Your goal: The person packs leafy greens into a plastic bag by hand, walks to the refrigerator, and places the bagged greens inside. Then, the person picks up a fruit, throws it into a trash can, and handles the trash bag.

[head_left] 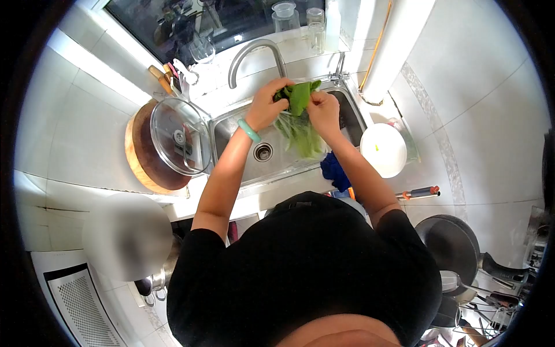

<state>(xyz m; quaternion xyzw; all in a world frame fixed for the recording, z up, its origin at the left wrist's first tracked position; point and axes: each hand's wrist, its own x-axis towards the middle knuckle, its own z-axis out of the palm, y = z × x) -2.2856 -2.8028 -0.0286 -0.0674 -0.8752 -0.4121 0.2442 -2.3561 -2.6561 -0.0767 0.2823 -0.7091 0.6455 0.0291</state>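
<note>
The counter (272, 196) before me holds a steel sink (241, 168). Beyond its left edge is a round wooden board (140, 153), overlapped by a glass lid (173, 159); beyond its right edge, a white bowl (388, 166). Over the sink's far half hang leafy greens (300, 99), the left hand (270, 104) wrapping them in its grip, the right hand (325, 114) pinching their edge.

Two hands (267, 105) (325, 113), apparently one leafy bunch (300, 99)
</note>
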